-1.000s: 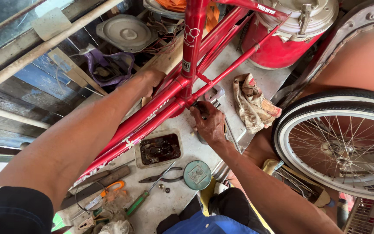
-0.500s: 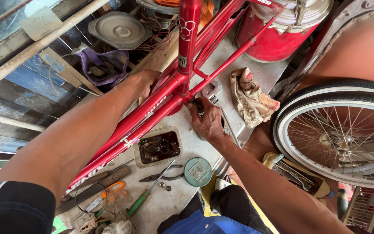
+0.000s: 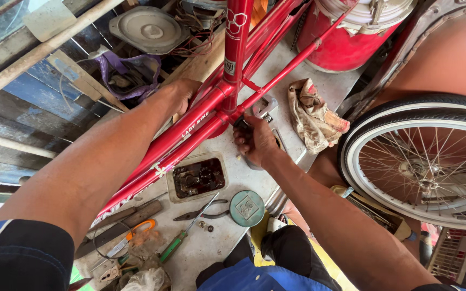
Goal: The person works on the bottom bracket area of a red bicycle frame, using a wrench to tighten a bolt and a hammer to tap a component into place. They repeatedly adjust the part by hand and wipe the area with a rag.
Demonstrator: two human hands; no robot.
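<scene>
Your head has dipped closer since a second ago, so the red bicycle frame point(image 3: 200, 129) now fills more of the head view, while both arms sit almost where they were. Your left hand point(image 3: 185, 89) presses against the far side of the frame near the junction of its tubes; the fingers are hidden behind the tube, so you cannot tell whether it grips or only braces. Your right hand point(image 3: 255, 141) is closed around the handle of an adjustable wrench point(image 3: 262, 108), its head set at the bottom of the frame junction. That hold looks unchanged, so the turning work at the junction seems ongoing. On the surface point(image 3: 297, 75) lie a dirty rag point(image 3: 314, 116), a greasy tray point(image 3: 198, 177), pliers point(image 3: 200, 215), a round tin lid point(image 3: 247, 208) and a green-handled screwdriver point(image 3: 175, 245). A bicycle wheel point(image 3: 422, 167) stands to the right.
</scene>
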